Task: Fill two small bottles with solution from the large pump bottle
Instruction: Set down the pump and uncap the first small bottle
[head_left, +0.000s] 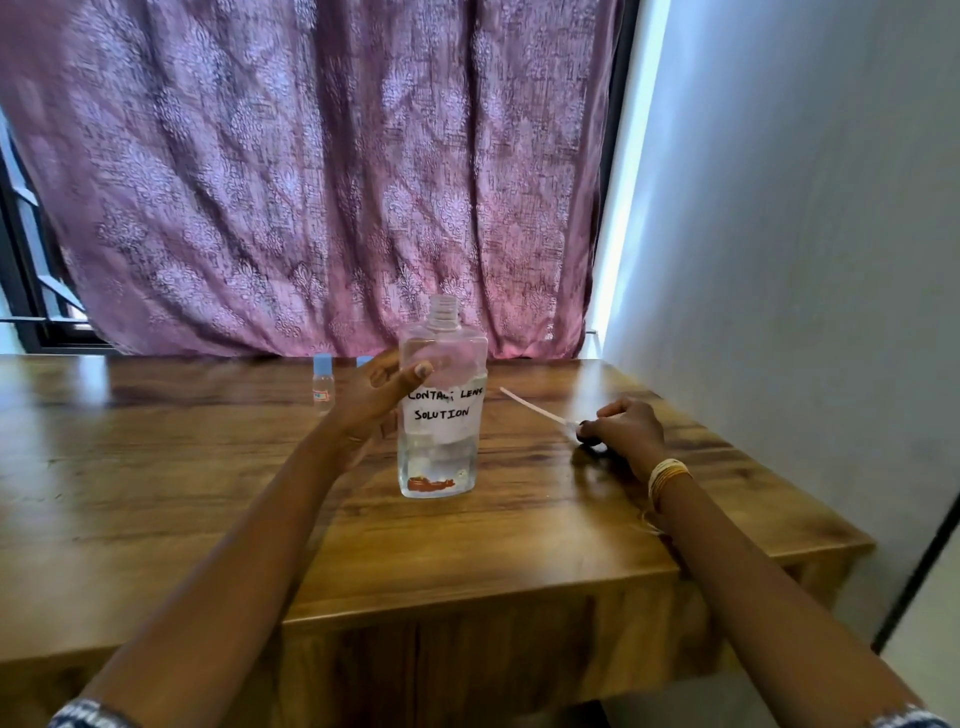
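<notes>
The large clear bottle (439, 415), hand-labelled "contact lens solution", stands mid-table with its threaded neck uncapped and liquid inside. My left hand (376, 402) holds its upper left side, the thumb across the front and the fingers going behind. My right hand (626, 431) rests on the table to the right, closed on the dark pump head (589, 436). The pump's white tube (530, 407) lies flat and points back toward the bottle. One small bottle (323, 387) with a blue cap stands behind and to the left. A second blue cap (363, 360) peeks out behind my left hand.
The wooden table (208, 493) has its front edge near me and its right edge close to a white wall (805, 312). A purple patterned curtain (311, 182) hangs right behind the table.
</notes>
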